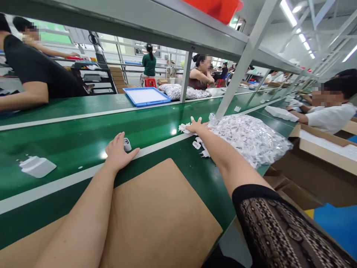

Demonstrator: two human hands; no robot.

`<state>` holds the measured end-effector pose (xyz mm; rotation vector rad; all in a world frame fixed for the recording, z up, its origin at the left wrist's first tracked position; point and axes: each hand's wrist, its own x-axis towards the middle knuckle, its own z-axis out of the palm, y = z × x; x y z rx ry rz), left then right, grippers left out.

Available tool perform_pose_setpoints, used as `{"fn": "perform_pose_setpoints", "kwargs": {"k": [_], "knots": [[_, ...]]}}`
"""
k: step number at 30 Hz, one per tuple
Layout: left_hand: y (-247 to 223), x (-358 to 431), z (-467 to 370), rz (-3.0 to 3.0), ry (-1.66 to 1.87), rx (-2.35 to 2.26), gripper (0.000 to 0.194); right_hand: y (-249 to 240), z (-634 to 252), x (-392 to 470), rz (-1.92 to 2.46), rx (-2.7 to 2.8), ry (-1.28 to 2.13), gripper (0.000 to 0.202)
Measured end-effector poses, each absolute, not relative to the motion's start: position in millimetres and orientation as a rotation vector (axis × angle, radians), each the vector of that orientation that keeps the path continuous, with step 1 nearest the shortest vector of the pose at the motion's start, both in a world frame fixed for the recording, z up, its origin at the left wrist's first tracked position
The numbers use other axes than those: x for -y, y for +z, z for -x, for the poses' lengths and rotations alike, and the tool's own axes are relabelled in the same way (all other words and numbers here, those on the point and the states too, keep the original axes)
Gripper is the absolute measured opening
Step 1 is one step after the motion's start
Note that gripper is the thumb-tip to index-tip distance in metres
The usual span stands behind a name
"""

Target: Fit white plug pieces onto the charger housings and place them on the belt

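Observation:
On the green belt, my left hand lies with its fingers apart beside a small white housing, which sits just right of its fingertips. My right hand reaches forward, fingers spread, over a small heap of white plastic parts at the edge of the belt. More loose white parts lie below that hand. To its right is a clear plastic bag full of white parts. A white plug adapter rests on the belt at the far left.
Brown cardboard covers the near table. A metal post rises behind the bag, under an overhead shelf. Across the belt are a blue-rimmed tray and another bag. An open carton stands right. Other people sit around.

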<state>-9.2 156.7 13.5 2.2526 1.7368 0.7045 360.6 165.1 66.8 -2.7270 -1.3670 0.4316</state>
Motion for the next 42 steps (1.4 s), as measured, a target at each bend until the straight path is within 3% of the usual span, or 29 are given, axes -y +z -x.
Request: {"fn": "perform_pose_setpoints", "kwargs": {"k": [3,8,11,18,24,26,28,33,42], "knots": [[9,-159,11,-2.271,0.695,-1.72,0.097,50,-353,-179,2.736,1.349,0.442,0.104],[-4,-173,16,-2.313,0.739,-1.665,0.086,36,-337,-179,2.577,1.699,0.258,0.066],[-13,-183,20,-2.327,0.778,-1.661,0.072,35,-330,-166,2.477,1.797,0.216,0.057],[-18,-188,25,-2.28,1.105,-1.669,0.057,44,-322,-112,2.25,2.011,0.262,0.062],[-10,-178,19,-2.285,1.327,-1.516,0.054,82,-343,-77,2.05,2.222,0.635,0.057],[-9,-177,18,-2.28,1.346,-1.498,0.054,94,-355,-83,2.009,2.164,0.729,0.057],[-8,-177,17,-2.277,1.366,-1.491,0.053,98,-365,-98,2.133,1.961,0.596,0.062],[-8,-178,19,-2.275,1.454,-1.506,0.049,73,-371,-151,2.439,1.541,0.258,0.079],[-4,-174,18,-2.313,1.424,-1.526,0.048,24,-332,-185,2.295,1.478,0.279,0.06]]}}
